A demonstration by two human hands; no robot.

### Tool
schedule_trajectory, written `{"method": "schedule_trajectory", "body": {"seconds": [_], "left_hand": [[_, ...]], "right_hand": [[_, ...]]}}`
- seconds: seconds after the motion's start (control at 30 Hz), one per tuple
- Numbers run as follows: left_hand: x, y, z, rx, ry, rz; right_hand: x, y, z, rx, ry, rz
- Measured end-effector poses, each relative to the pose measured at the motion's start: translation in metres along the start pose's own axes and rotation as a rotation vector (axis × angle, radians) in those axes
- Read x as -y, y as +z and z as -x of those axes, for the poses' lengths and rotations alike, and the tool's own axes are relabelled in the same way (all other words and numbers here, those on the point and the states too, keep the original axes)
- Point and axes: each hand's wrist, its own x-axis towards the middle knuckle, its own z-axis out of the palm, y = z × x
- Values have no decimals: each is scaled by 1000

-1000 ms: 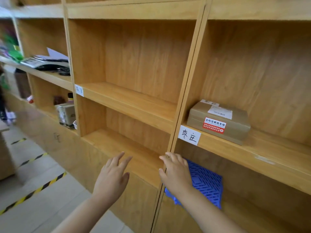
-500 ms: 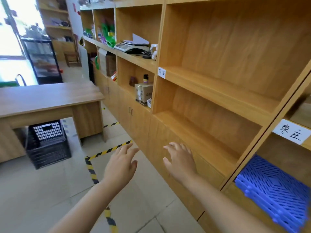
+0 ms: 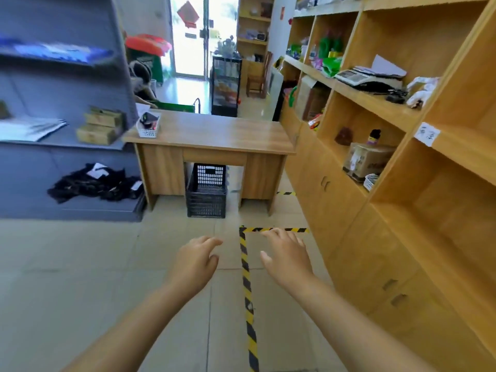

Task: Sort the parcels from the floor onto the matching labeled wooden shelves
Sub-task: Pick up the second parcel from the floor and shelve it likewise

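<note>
My left hand (image 3: 197,260) and my right hand (image 3: 288,255) hover palm-down over the tiled floor, both empty with fingers apart. The wooden shelves (image 3: 397,108) run along the right side, with a white handwritten label (image 3: 427,133) on one shelf edge. No parcel lies on the floor in view. Two brown boxes (image 3: 100,127) sit on a grey rack (image 3: 67,140) at the left, and black bagged items (image 3: 94,183) lie on its lower level.
A wooden desk (image 3: 212,135) stands ahead with a black crate (image 3: 206,191) under it and a white basket (image 3: 148,126) on top. Yellow-black tape (image 3: 247,280) marks the floor. A scale (image 3: 367,76) and a carton (image 3: 367,159) sit on the wooden shelves.
My view has swung left, away from the shelf with the brown parcel and blue mat, toward the desk and grey rack. Both hands stayed empty and now hang over the floor.
</note>
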Motion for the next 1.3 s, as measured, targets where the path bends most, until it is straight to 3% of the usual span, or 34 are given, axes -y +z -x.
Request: {"method": "schedule_trajectory", "body": {"seconds": [0.23, 0.53, 0.9, 1.3], "left_hand": [[65, -38, 15, -12, -259, -111], [112, -82, 22, -189, -544, -174], [173, -113, 80, -309, -862, -147], [312, -213, 154, -479, -1044, -94]], "right_hand": [[68, 34, -61, 137, -261, -51], [134, 54, -134, 263, -545, -59], [237, 88, -163, 373, -813, -84], [446, 148, -170, 439, -937, -99]]}}
